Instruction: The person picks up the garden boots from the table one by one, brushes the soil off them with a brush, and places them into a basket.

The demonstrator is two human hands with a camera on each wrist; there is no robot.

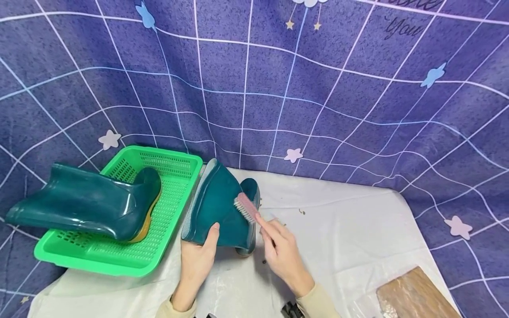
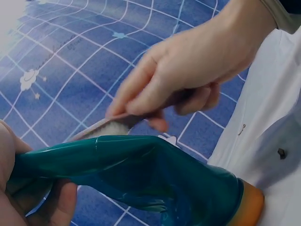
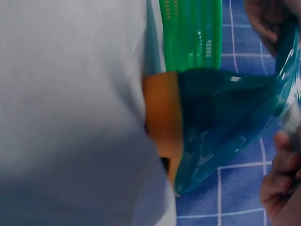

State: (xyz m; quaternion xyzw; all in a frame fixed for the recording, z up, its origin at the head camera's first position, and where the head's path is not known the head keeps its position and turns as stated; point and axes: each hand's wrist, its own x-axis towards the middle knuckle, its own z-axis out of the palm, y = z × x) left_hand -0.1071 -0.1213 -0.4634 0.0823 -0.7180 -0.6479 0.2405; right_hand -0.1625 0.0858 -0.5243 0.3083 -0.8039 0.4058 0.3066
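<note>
A teal rubber boot [image 1: 222, 207] with an orange-yellow sole [image 2: 249, 205] stands on the white-covered table, its shaft leaning toward the head camera. My left hand [image 1: 197, 260] grips the rim of the shaft, thumb on the outside and fingers tucked beneath or inside. In my right hand [image 1: 283, 251] is a pink brush [image 1: 247, 206] with pale bristles, held by its handle. The bristles face the boot's shaft and appear to touch it in the left wrist view. In the right wrist view the brush is blurred and partly cut off.
To the left, a green plastic basket [image 1: 171, 229] holds a second teal boot [image 1: 91, 201] lying on its side, its shaft overhanging the edge. A brown board-like piece [image 1: 415, 296] lies at the front right. Small dark crumbs dot the white cloth [image 1: 338, 225]. A purple gridded curtain [image 1: 262, 110] hangs behind.
</note>
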